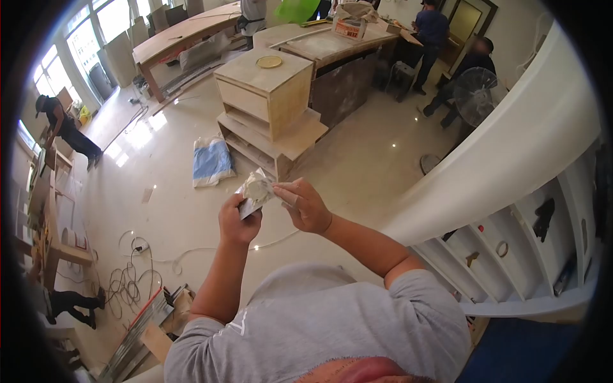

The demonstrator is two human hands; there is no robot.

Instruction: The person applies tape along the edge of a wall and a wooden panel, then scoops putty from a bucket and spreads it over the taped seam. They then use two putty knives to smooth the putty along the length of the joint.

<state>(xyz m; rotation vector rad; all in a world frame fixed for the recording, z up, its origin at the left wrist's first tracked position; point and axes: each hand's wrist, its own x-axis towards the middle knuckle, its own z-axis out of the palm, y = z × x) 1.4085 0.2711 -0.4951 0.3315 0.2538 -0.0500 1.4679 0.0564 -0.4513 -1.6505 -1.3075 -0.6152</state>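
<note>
In my left hand (240, 220) is a flat metal putty blade (248, 209), tilted upward, its lower edge gripped between thumb and fingers. A lump of whitish putty (257, 189) sits on its upper face. My right hand (308, 205) is closed beside the blade's right edge, with its fingertips close to the putty. Whitish residue coats some of its fingers. Whatever those fingers pinch is too small and too hidden to name.
A wooden cabinet (265, 89) with a round lid (269, 62) on top stands ahead. A blue and white bag (212, 161) lies beside it. Cables (132, 279) loop over the floor at left. A white curved structure (485, 172) rises at right. Several people work farther off.
</note>
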